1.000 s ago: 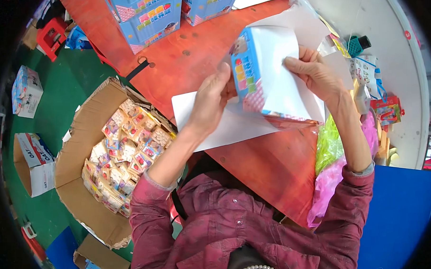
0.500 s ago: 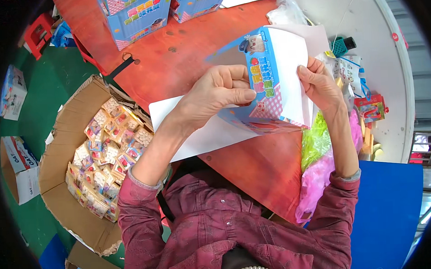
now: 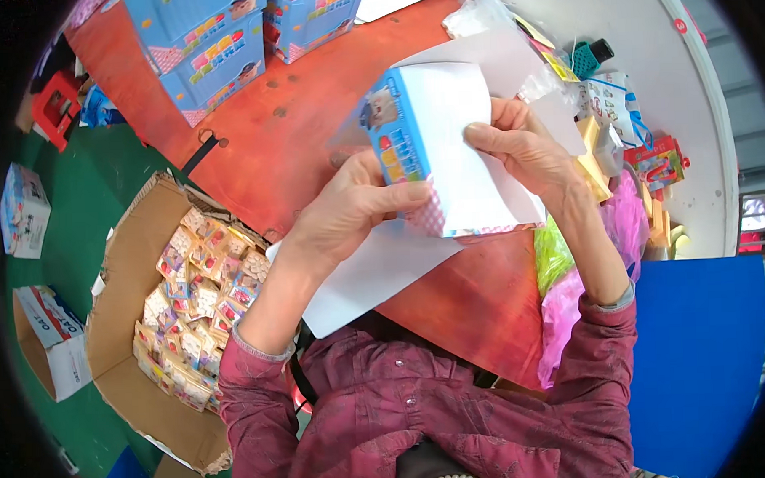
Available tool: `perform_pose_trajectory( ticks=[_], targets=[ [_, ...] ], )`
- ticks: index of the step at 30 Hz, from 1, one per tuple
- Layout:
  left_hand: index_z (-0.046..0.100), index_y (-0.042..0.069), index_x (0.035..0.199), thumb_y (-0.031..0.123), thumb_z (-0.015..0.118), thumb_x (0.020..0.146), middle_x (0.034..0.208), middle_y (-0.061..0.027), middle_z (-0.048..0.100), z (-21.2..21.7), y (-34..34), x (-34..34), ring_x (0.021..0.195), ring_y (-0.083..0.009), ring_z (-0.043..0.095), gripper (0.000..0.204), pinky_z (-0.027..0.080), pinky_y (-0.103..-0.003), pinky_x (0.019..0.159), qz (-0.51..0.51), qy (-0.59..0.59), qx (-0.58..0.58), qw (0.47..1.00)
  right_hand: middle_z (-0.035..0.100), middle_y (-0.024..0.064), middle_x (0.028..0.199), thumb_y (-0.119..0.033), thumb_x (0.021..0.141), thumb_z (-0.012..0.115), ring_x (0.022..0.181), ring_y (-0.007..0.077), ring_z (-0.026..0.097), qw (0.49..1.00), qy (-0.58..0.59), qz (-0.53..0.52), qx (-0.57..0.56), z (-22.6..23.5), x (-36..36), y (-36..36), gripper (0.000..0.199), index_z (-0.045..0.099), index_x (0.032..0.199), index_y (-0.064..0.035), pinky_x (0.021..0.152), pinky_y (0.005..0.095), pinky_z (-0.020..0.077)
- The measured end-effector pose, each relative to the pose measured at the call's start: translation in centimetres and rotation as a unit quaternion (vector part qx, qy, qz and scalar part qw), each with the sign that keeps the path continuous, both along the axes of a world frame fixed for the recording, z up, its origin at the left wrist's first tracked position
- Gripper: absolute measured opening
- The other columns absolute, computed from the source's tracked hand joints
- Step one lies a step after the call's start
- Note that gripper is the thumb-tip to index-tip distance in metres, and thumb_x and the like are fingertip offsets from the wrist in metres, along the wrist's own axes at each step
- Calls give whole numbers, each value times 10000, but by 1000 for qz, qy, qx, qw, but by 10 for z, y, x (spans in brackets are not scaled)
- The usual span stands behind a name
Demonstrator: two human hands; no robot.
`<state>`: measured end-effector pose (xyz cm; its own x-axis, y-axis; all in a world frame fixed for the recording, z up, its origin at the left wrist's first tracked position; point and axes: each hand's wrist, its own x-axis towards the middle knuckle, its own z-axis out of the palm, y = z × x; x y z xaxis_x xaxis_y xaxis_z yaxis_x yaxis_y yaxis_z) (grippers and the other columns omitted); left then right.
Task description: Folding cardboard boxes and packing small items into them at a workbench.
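A folding carton (image 3: 453, 144) is held over the red table, its blue printed side with a cartoon animal and pink check toward the left and a plain white panel toward the right. My left hand (image 3: 343, 207) grips its printed side, thumb on the front and fingers behind. On the white panel, my right hand (image 3: 527, 150) pinches the right edge between thumb and fingers. Below the carton lies a flat white sheet (image 3: 350, 286) reaching past the table's near edge. The carton's underside and my fingertips behind it are hidden.
Blue printed boxes (image 3: 216, 64) stand at the back left of the red table (image 3: 285, 107). A large cardboard box (image 3: 116, 332) full of small wrapped snack packs (image 3: 192, 321) stands at left. Pink plastic film (image 3: 562, 325) and green film (image 3: 550, 254) lie at right.
Both hands have brought the carton left in the picture, and its printed side now faces more to the left, with more of the white panel showing. The whole view has shifted somewhat.
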<state>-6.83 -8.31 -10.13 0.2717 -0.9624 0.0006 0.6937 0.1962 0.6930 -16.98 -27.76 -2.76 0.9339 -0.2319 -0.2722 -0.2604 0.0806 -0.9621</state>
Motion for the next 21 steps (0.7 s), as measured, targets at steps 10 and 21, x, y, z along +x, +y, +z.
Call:
perform_pose_trajectory(
  ticks=[10,21],
  targets=[
    [661,25,1022,81,745,707,966,-32,686,-38,21,20,863,-124,641,331,479,-270,791,-29,14,1,999,663,30,947,-145,881,642,843,68,619,993,-7,98,70,-6,3,5,246,632,1054,29,781,202,494],
    [646,-39,1021,28,698,673,1009,-108,687,-62,40,26,912,-193,654,359,492,-322,839,52,104,-49,992,577,132,775,-96,831,625,691,258,569,855,-145,27,-497,-15,9,43,214,566,977,49,612,358,456]
  ],
)
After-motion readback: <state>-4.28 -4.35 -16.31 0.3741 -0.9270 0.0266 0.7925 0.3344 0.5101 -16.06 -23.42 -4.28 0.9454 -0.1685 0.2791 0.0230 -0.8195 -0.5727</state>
